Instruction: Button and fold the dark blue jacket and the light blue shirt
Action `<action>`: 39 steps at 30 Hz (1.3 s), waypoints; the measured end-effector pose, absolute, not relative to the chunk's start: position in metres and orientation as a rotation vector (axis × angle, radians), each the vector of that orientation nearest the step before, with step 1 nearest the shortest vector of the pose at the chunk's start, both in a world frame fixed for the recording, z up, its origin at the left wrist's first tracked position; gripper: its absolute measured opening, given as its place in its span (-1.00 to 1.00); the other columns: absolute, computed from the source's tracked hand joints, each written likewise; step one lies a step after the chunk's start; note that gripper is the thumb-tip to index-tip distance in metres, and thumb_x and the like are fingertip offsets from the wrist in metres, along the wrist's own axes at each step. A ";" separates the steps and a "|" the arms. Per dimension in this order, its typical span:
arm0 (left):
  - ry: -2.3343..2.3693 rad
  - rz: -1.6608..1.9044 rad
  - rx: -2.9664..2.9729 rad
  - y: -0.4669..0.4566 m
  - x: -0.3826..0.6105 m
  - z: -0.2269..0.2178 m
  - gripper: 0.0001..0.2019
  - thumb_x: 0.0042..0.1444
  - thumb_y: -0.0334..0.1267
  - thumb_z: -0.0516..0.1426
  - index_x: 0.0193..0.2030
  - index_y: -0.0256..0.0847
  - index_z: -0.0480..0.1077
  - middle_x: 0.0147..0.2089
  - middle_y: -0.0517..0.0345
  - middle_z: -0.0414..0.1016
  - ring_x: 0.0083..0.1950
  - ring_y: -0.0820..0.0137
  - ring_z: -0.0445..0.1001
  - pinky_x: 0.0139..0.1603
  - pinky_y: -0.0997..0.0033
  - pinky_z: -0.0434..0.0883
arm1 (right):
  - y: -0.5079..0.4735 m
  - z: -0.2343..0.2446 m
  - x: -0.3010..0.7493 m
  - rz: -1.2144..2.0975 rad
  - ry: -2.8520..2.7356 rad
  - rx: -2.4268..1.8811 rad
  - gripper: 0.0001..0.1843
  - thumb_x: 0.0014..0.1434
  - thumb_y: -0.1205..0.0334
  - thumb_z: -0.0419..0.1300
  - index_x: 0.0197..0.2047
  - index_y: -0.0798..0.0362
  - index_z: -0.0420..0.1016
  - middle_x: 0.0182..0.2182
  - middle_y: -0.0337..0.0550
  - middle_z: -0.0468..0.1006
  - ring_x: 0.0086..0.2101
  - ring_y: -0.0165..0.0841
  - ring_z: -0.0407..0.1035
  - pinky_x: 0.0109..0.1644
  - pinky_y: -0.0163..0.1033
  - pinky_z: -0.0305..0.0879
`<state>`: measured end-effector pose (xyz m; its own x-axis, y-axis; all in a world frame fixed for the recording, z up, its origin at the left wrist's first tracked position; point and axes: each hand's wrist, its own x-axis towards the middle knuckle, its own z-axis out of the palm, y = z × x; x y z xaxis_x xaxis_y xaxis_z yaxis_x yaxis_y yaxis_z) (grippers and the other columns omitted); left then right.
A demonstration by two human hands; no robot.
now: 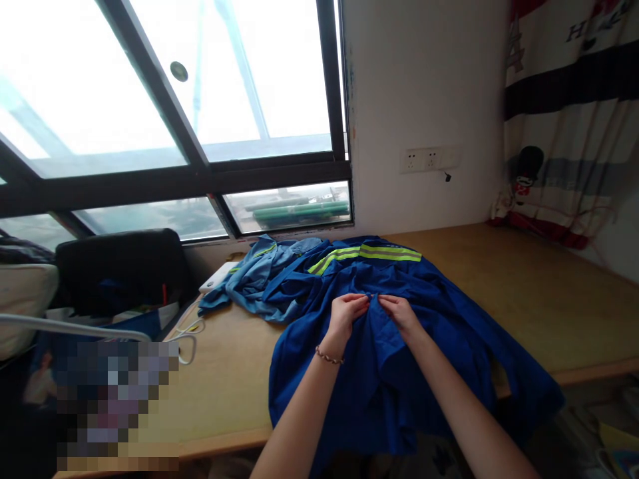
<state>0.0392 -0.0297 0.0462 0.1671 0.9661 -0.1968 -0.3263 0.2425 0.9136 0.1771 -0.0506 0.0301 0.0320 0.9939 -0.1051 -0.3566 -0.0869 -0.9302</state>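
Note:
A dark blue work jacket [339, 346] with yellow-green and grey reflective stripes lies spread over the wooden table, its lower part hanging past the front edge. My left hand [347, 313], with a bracelet at the wrist, pinches the jacket's fabric near its middle. Close beside it, my right hand [399, 311] is closed on the same gathered edge of cloth. Between the two sets of fingertips the fabric is drawn together; any small fastening there is too small to make out. A lighter blue garment [254, 279] with similar stripes lies crumpled against the jacket's left side.
The table [210, 392] runs along the wall beneath a window [239, 86]. A white box-like object [218, 276] and a white cable [187, 346] are at its left. A black chair [122, 266] stands further left. A patterned curtain [574, 133] hangs at right.

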 end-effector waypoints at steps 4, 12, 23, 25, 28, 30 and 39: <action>0.986 1.103 0.926 -0.031 0.041 0.045 -0.69 -0.36 -0.27 0.33 -0.42 -0.41 0.48 -0.44 -0.04 0.50 -0.39 0.36 0.47 -0.26 0.37 0.42 | -0.052 0.027 0.176 1.211 -0.951 -1.142 -0.63 -0.23 0.02 0.30 -0.39 0.12 0.53 -0.61 -0.18 0.51 -0.57 -0.33 0.38 -0.48 -0.27 0.25; 1.133 1.004 1.141 -0.034 0.044 0.048 -0.66 -0.26 -0.09 0.26 -0.47 -0.40 0.50 -0.56 0.05 0.45 -0.54 0.48 0.35 -0.52 0.53 0.26 | -0.056 0.037 0.168 0.548 -1.417 -1.615 -0.88 -0.08 0.16 0.18 -0.53 0.03 0.43 -0.60 -0.21 0.50 -0.50 -0.33 0.39 -0.41 -0.31 0.16; 1.228 1.095 1.018 -0.031 0.038 0.032 -0.73 -0.34 -0.18 0.29 -0.50 -0.38 0.51 -0.59 0.05 0.45 -0.56 0.45 0.35 -0.53 0.50 0.23 | -0.064 0.031 0.158 0.644 -1.423 -1.408 -0.81 0.02 0.14 0.09 -0.54 0.03 0.33 -0.65 -0.24 0.45 -0.57 -0.38 0.36 -0.40 -0.32 0.21; 1.221 1.111 1.003 -0.031 0.041 0.027 -0.72 -0.34 -0.16 0.29 -0.52 -0.38 0.51 -0.58 0.04 0.46 -0.54 0.45 0.36 -0.52 0.50 0.24 | -0.062 0.027 0.158 0.696 -1.326 -1.377 -0.77 -0.01 0.10 0.12 -0.58 0.03 0.29 -0.69 -0.25 0.41 -0.59 -0.38 0.33 -0.42 -0.31 0.20; 1.181 1.156 0.989 -0.030 0.046 0.017 -0.68 -0.35 -0.12 0.30 -0.51 -0.38 0.50 -0.53 0.01 0.49 -0.50 0.42 0.39 -0.48 0.48 0.28 | -0.055 0.020 0.158 0.940 -0.995 -1.344 -0.75 -0.10 0.07 0.19 -0.60 0.04 0.27 -0.72 -0.28 0.35 -0.65 -0.43 0.25 -0.55 -0.34 0.13; 1.117 1.171 0.966 -0.030 0.048 0.011 -0.64 -0.38 -0.11 0.31 -0.47 -0.38 0.50 -0.48 -0.01 0.50 -0.47 0.40 0.42 -0.43 0.46 0.32 | -0.050 0.015 0.160 1.194 -0.722 -1.302 -0.73 -0.16 0.10 0.22 -0.64 0.05 0.22 -0.75 -0.32 0.29 -0.70 -0.48 0.17 -0.65 -0.39 0.00; 1.189 1.123 1.019 -0.031 0.041 0.015 -0.84 -0.36 -0.36 0.26 -0.54 -0.34 0.43 -0.59 0.14 0.42 -0.54 0.48 0.36 -0.46 0.50 0.27 | -0.082 0.034 0.151 0.992 -0.962 -1.292 -0.72 -0.10 0.06 0.19 -0.38 0.05 0.28 -0.62 -0.32 0.32 -0.62 -0.47 0.22 -0.57 -0.37 0.10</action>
<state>0.0410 -0.0309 0.0147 0.0286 0.9862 -0.1628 -0.1061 0.1650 0.9806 0.1513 -0.0817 0.0344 0.2982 0.9544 0.0117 -0.0402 0.0249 -0.9989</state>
